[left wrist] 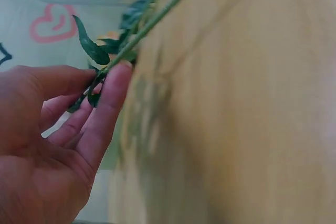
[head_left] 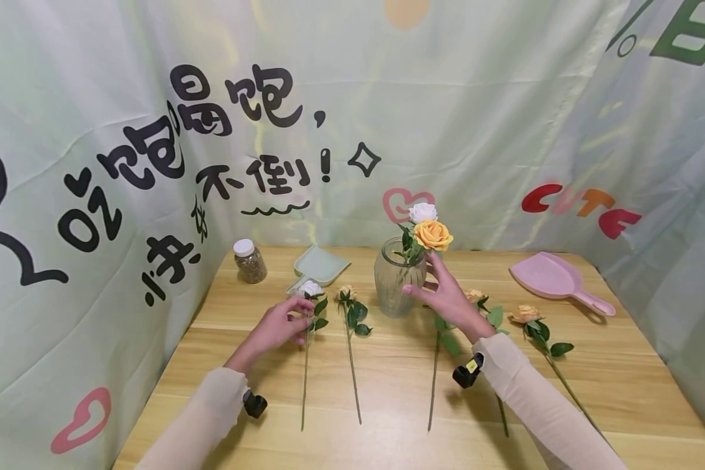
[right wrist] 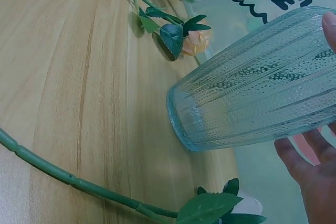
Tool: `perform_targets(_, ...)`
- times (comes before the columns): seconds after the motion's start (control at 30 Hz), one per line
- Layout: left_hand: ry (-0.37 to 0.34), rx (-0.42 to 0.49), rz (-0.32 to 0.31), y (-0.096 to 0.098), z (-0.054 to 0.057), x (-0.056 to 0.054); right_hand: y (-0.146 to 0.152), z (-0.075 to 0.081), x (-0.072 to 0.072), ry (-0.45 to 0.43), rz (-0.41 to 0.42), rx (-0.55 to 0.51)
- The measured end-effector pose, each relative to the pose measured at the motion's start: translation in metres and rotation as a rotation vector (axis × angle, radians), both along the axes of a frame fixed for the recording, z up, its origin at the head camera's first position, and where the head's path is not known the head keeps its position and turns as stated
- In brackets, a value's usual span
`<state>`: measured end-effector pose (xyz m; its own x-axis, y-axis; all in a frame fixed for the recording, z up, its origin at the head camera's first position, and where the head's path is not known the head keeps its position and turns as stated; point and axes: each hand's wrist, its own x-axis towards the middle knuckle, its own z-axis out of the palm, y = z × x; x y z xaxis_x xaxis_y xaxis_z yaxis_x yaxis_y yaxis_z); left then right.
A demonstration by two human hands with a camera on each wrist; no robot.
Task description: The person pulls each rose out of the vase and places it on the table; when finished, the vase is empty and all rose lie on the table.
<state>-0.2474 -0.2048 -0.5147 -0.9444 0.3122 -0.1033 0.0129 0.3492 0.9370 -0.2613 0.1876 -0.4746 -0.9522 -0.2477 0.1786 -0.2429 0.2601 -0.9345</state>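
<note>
In the head view, my left hand (head_left: 277, 324) pinches a white artificial rose (head_left: 310, 288) just under its bloom. Its long stem points toward the table's front edge. The left wrist view shows the green stem (left wrist: 157, 19) between thumb and fingertip, over the tabletop. My right hand (head_left: 451, 299) holds the ribbed glass vase (head_left: 392, 290) from its right side, thumb in front and fingers behind. An orange rose (head_left: 433, 235) and a white one stand in the vase, leaning right over the rim. The right wrist view shows the vase (right wrist: 241, 87) upright on the table.
A peach rose (head_left: 346, 294) lies between the left hand and the vase. Several more roses, one a peach rose (head_left: 527, 314), lie by the right arm. Toward the back are a lidded jar (head_left: 251, 266), a pale green dustpan (head_left: 322, 266) and a pink dustpan (head_left: 545, 274). Printed curtains (head_left: 476, 130) surround the table.
</note>
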Motion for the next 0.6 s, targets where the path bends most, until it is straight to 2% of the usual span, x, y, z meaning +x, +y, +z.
perform_targets(0.23,-0.045,-0.020,0.017,0.006,-0.013,0.007,0.000,0.000,0.001,-0.011,0.002,-0.007)
perform_targets(0.37,-0.029,-0.024,0.019,0.006,-0.018,0.008,-0.001,0.001,0.001,-0.013,0.004,-0.009)
perform_targets(0.6,0.011,-0.084,0.002,0.004,-0.017,0.009,-0.001,0.001,0.001,0.002,0.010,-0.014)
